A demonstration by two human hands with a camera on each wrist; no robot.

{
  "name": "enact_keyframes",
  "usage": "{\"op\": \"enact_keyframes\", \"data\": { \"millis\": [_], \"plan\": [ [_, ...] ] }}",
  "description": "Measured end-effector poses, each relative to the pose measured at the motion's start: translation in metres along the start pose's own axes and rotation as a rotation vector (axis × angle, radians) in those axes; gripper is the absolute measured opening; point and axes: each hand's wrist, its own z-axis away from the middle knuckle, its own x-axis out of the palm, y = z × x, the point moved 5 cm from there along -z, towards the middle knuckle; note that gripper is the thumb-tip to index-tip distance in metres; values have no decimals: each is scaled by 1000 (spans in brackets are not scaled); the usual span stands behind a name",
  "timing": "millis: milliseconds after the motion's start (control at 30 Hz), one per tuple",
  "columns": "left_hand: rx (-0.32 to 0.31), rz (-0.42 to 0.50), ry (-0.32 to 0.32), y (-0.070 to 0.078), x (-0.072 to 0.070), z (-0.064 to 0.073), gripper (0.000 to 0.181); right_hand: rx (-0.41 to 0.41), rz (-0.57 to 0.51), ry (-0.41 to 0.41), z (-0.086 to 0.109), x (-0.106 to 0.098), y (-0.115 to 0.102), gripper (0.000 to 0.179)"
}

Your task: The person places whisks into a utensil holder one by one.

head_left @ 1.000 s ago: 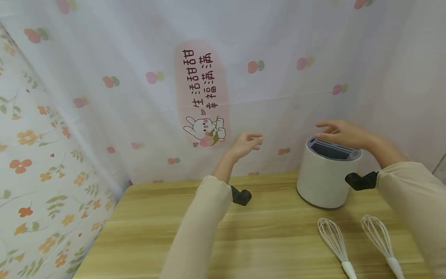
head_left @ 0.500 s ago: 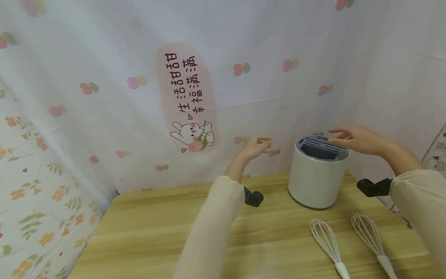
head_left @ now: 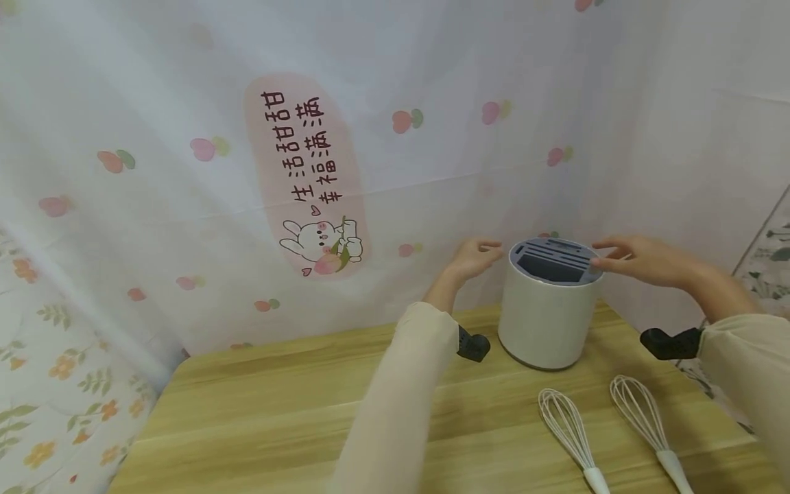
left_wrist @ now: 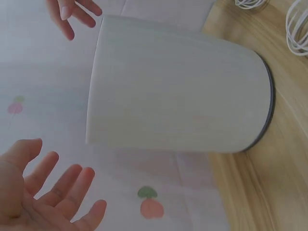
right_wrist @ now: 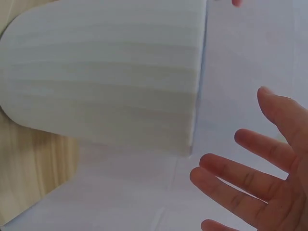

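Observation:
A white round knife block (head_left: 546,324) stands upright on the wooden table, its grey top (head_left: 558,252) cut with slots and one wide opening. In the head view my left hand (head_left: 476,258) is just left of its upper rim, holding nothing. The left wrist view shows that hand (left_wrist: 53,195) with fingers spread, apart from the block's white wall (left_wrist: 178,86). On the other side my right hand (head_left: 648,261) has its fingertips right at the rim. Seen from the right wrist, its fingers (right_wrist: 236,197) are extended with a gap to the white wall (right_wrist: 106,72).
Two white whisks lie in front of the block, a left whisk (head_left: 566,429) and a right whisk (head_left: 642,418), on the wooden table (head_left: 278,412). A printed curtain (head_left: 432,171) hangs close behind the block. Black wrist cameras jut from both sleeves.
My left hand has moved right toward the block. My right hand has shifted from over the block's top to its right side. The head view has turned right.

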Motion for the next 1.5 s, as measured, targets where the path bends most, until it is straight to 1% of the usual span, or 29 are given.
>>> {"op": "enact_keyframes", "data": {
  "millis": [67,233,300,400,467,533,600,700,867,1000,1067,1133,1300,1500],
  "plan": [
    [4,-31,1,2,6,-5,35,7,-15,-2,0,3,4,58],
    [-12,-42,-5,1,21,-14,37,17,-26,27,-2,12,14,59],
    [-25,-76,10,0,25,-16,37,18,-14,49,-3,16,18,58],
    [-8,-101,16,-3,31,-20,36,14,-13,95,-3,23,23,55],
    [5,-99,20,-5,34,-22,35,14,-33,130,-3,27,27,53],
    [23,-77,9,-8,36,-23,35,14,-69,164,-3,30,29,52],
    [24,-61,9,-11,37,-22,36,27,-118,183,-2,34,31,53],
    [26,-48,14,-16,37,-21,37,59,-163,197,0,38,33,56],
    [24,-11,41,-22,35,-18,36,63,-209,207,0,41,34,55],
    [16,-64,85,-26,31,-16,35,55,-220,184,-3,41,33,56],
    [20,-97,99,-26,28,-11,35,50,-220,175,-3,41,30,56],
    [34,-107,106,-25,25,-7,36,42,-216,170,-3,40,26,55],
    [57,-46,93,-26,17,8,37,19,-210,165,-4,42,14,54],
    [61,-51,130,-35,2,29,37,-7,-260,146,-9,52,-5,53]
  ]
}}
